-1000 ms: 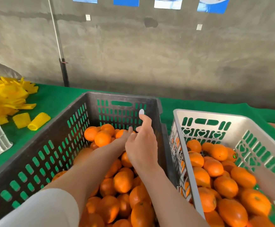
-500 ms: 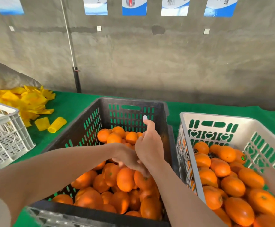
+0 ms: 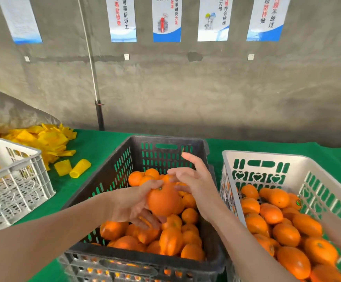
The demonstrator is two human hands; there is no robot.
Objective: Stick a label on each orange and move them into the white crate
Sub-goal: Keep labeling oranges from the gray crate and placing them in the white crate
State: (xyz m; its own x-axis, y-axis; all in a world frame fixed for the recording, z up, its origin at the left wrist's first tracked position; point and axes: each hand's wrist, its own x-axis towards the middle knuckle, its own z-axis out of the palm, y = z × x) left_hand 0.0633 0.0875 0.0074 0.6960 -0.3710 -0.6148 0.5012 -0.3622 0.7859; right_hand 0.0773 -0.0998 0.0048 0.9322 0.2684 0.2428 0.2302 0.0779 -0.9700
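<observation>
Orange (image 3: pixel 162 200) sits at frame centre in the left hand (image 3: pixel 129 204), fingers curled round it, above the dark crate (image 3: pixel 114 174); right hand (image 3: pixel 198 186) spread loose beside it. White crate (image 3: pixel 267 157), right, looks half full; many remain.

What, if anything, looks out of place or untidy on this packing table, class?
Yellow foam sleeves lie in a loose heap on the green cloth at left; two lie apart from it. Nothing else stands out.

Perforated plastic white crate (image 3: pixel 267 157), green cloth table cover (image 3: pixel 96 145), rough concrete wall (image 3: pixel 206 94)
</observation>
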